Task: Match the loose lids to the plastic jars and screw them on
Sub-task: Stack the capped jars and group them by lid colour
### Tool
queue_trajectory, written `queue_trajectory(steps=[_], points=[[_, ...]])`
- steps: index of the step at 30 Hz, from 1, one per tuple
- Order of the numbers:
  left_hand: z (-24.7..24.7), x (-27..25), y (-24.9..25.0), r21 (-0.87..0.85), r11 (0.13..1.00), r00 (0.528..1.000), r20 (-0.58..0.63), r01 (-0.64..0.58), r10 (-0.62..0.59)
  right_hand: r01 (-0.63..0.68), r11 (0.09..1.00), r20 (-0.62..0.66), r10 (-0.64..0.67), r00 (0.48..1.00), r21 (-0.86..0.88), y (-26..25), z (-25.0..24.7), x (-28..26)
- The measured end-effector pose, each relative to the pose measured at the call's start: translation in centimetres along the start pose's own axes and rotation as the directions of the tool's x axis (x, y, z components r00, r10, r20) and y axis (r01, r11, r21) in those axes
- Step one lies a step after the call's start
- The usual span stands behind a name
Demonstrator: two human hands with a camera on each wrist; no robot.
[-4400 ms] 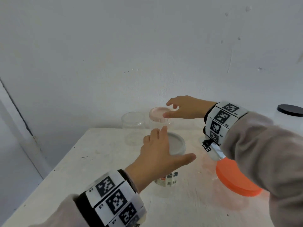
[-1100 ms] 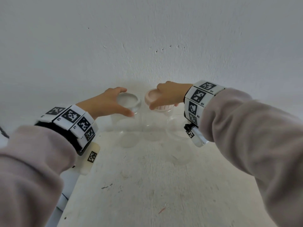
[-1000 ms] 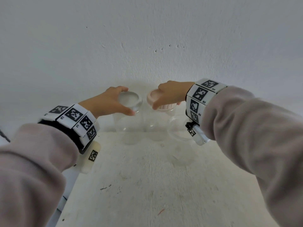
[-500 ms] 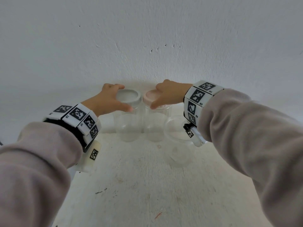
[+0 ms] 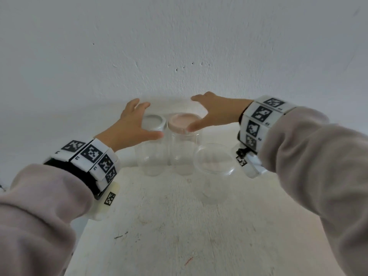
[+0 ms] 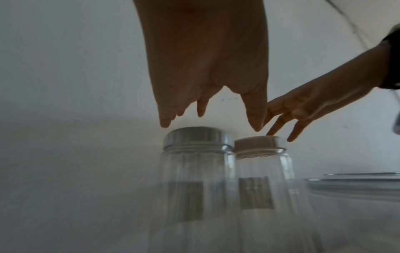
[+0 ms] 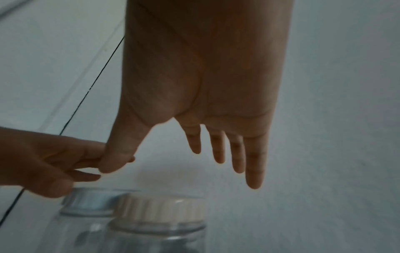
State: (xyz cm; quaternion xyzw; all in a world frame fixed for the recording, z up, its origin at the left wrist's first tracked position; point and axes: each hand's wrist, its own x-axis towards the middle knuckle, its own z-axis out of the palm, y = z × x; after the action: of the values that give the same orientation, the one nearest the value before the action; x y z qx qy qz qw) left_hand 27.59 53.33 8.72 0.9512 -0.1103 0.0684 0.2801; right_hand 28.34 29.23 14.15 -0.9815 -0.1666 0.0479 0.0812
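Note:
Two clear plastic jars stand side by side against the wall. The left jar [image 5: 152, 154] wears a silver lid [image 5: 155, 122]; the right jar [image 5: 182, 154] wears a pale pink lid [image 5: 184, 120]. My left hand [image 5: 145, 119] hovers over the silver lid [image 6: 198, 137] with fingers spread, just clear of it. My right hand [image 5: 199, 113] is held open above the pink lid [image 7: 160, 208], fingers straight, holding nothing. In the left wrist view its fingertips [image 6: 270, 132] are right at the pink lid's [image 6: 257, 143] top edge. A third clear jar [image 5: 214, 188] with a clear lid [image 5: 214, 162] stands in front, to the right.
The jars stand on a scuffed white table [image 5: 169, 226] pushed against a white wall [image 5: 179, 46]. The table's left edge [image 5: 79, 236] runs just under my left forearm. Both jars at the wall carry paper labels [image 6: 190, 200].
Half a second ago each hand gripped its lid. Both hands have now let go and lifted slightly, with fingers spread. The camera has moved closer to the jars.

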Motion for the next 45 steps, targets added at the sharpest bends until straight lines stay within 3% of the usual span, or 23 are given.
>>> queue_trajectory(steps=[5, 8, 13, 16, 18, 23, 38, 45], points=[[1.4, -2.2, 3.8, 0.007, 0.971, 0.967, -0.092, -0.239, 0.239, -0.159, 0.983, -0.089, 0.167, 0.982, 0.090, 6.5, -2.0, -3.7], [3.5, -3.4, 6.3, -0.026, 0.959, 0.958, -0.065, -0.281, 0.279, -0.281, 0.955, -0.074, 0.288, 0.955, 0.095, 10.2, -1.9, -5.5], [7.8, -4.7, 8.6, -0.006, 0.993, 0.990, 0.074, -0.121, 0.121, -0.403, 0.915, -0.006, 0.404, 0.915, 0.022, 13.7, -0.2, -6.6], [9.7, -5.2, 9.7, -0.007, 1.000, 1.000, 0.003, -0.026, 0.026, -0.444, 0.894, 0.045, 0.447, 0.894, -0.057, 14.5, 1.3, -6.3], [10.6, -5.4, 10.2, 0.010, 1.000, 1.000, -0.008, 0.029, -0.028, -0.454, 0.887, 0.069, 0.460, 0.885, -0.081, 14.8, 2.2, -6.0], [12.1, -5.7, 10.4, -0.022, 0.977, 0.972, 0.114, 0.210, -0.207, -0.474, 0.880, 0.084, 0.475, 0.876, -0.033, 15.4, 3.3, -5.2], [17.0, -1.2, 15.5, -0.142, 0.933, 0.942, -0.017, 0.330, -0.336, -0.482, 0.856, -0.052, 0.498, 0.865, 0.185, 14.9, 4.5, -3.6], [18.3, 0.5, 16.5, -0.163, 0.923, 0.924, -0.104, 0.348, -0.367, -0.488, 0.841, -0.053, 0.512, 0.857, 0.235, 14.3, 5.1, -3.2]])
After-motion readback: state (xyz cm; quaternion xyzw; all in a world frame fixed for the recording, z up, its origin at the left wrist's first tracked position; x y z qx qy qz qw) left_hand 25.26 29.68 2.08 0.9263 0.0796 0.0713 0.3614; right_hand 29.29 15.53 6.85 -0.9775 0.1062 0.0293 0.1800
